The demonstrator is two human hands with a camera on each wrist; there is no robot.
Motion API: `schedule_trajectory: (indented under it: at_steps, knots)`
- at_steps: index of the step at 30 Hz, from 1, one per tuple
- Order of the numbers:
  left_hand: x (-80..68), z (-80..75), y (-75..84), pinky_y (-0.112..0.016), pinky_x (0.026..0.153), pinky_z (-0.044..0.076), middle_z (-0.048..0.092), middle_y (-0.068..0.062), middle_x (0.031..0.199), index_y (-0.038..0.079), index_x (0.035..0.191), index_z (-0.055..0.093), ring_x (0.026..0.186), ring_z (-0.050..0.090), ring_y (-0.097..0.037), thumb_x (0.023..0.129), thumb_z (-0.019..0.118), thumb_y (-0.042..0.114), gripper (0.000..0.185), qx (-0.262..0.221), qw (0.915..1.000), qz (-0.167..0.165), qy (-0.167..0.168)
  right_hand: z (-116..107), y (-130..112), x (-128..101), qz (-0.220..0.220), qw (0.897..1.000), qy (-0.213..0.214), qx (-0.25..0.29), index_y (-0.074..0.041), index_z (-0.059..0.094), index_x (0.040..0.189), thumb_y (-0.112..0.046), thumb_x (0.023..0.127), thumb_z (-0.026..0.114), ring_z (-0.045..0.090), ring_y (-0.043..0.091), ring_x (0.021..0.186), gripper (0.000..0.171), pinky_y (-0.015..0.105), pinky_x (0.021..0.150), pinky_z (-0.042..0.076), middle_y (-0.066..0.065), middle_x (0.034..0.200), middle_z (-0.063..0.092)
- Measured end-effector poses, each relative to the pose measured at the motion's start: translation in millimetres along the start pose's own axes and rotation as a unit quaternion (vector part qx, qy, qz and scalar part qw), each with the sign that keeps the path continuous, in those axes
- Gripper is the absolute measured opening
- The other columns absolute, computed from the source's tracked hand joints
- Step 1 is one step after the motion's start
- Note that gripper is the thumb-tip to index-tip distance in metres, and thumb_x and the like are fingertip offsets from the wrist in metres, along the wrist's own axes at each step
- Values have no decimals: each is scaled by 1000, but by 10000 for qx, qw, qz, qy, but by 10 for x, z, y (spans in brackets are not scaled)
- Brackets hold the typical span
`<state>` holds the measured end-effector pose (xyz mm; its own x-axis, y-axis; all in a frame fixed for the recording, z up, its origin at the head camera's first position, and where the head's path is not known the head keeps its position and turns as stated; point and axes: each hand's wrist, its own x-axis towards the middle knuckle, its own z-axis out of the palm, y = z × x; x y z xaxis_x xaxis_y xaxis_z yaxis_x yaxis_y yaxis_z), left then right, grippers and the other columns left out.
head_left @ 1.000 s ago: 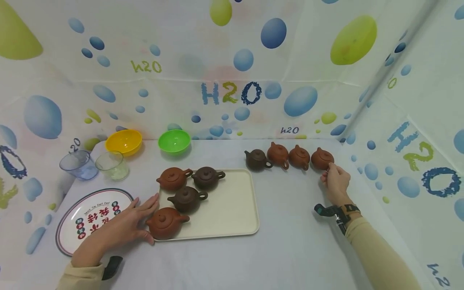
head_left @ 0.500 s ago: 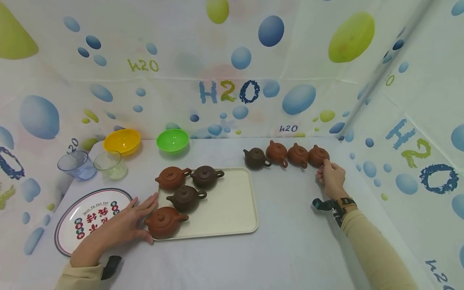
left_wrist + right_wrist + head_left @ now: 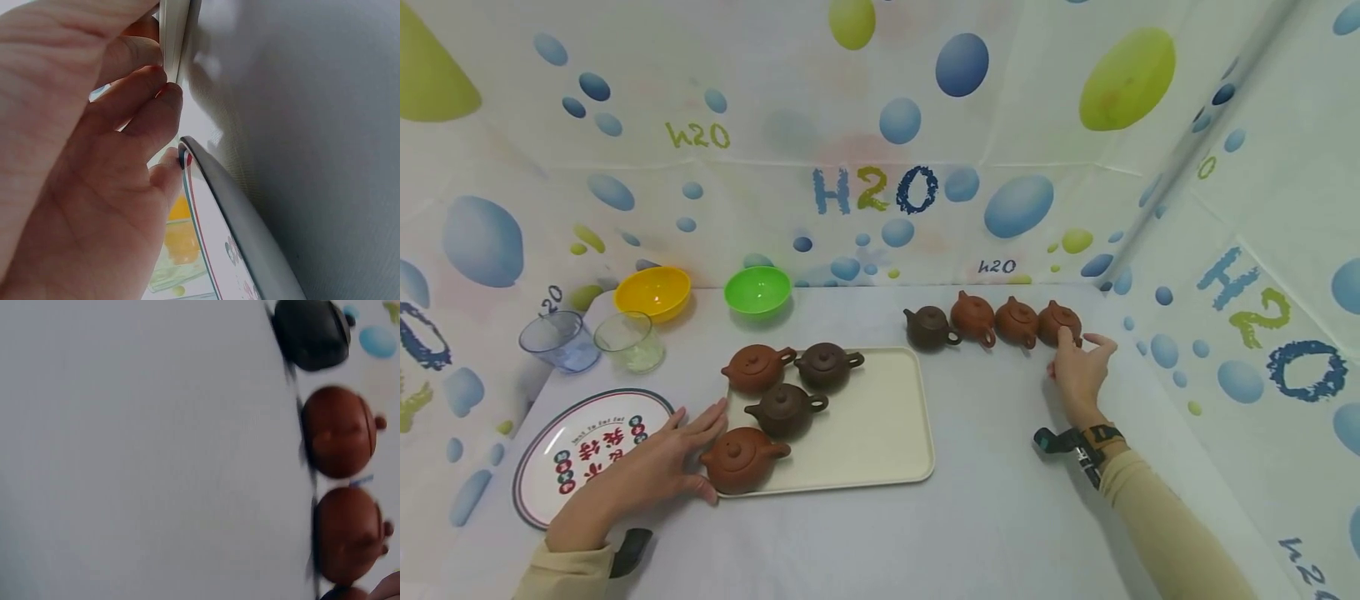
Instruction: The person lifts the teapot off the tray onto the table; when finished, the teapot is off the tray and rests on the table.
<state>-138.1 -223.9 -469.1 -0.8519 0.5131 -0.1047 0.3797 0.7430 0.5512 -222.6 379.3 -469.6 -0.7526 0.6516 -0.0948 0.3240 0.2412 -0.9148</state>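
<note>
My left hand [image 3: 655,462] lies at the left edge of a cream tray [image 3: 865,433], fingers spread and fingertips against its rim. In the left wrist view its fingers [image 3: 150,119] lie between the tray rim [image 3: 173,44] and a white plate [image 3: 212,231]. On the tray's left half stand brown-red teapots [image 3: 758,368] and dark brown teapots [image 3: 786,410]. At the back right, my right hand [image 3: 1078,375] is at the rightmost brown-red teapot [image 3: 1060,322], one digit over its front and another finger spread away to the right; its handle is largely hidden.
Left of that teapot, a dark teapot [image 3: 930,327] and two brown-red teapots [image 3: 973,317] stand in a row. An oval plate [image 3: 550,467], two glass cups [image 3: 632,346], a yellow bowl [image 3: 652,293] and a green bowl [image 3: 758,292] stand on the left.
The right hand's pinch at the rightmost teapot's handle has loosened. Its fingers have spread and the hand has shifted slightly left. The left hand stays at the tray.
</note>
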Motion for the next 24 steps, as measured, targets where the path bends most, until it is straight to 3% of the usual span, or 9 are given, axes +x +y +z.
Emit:
schedule_trajectory:
  at_steps: [6,12,16,20,24]
  knots:
    - [-5,-9,0,-85,118,24,35,-26,171,-4,153,53,148,25,-74,61,97,43,113,24,10000,72,28,208,-164,-361,-900,9941,-611,2,-16,30,144,-54,108,54,53,12,52,58,23,49,41,-8,63,57]
    - [-21,-1,-20,-85,116,27,37,-25,170,-3,153,54,144,26,-77,61,97,46,113,169,9998,91,82,543,-288,-718,-1454,9817,-1192,313,-17,35,136,-54,107,57,50,13,49,52,23,46,36,-5,61,55]
    - [-22,7,-28,-86,116,26,36,-25,170,-3,154,54,144,24,-79,61,97,46,113,99,9999,103,78,799,-340,-959,-1743,9679,-1746,485,-15,41,128,-44,108,60,46,15,45,40,24,43,32,-4,56,51]
    - [-20,3,-24,-86,116,26,36,-26,170,-4,154,53,145,24,-78,61,96,45,113,69,9999,112,92,1061,-369,-1170,-1912,9517,-2386,268,-13,50,122,-36,109,61,46,15,44,29,23,44,34,-2,54,52]
    - [-27,7,-19,-86,115,28,36,-25,170,-2,156,51,142,25,-81,62,96,47,115,109,9999,76,101,1293,-419,-1341,-1760,9318,-3174,-22,-13,55,129,-35,111,58,50,15,46,29,23,46,39,3,62,62]
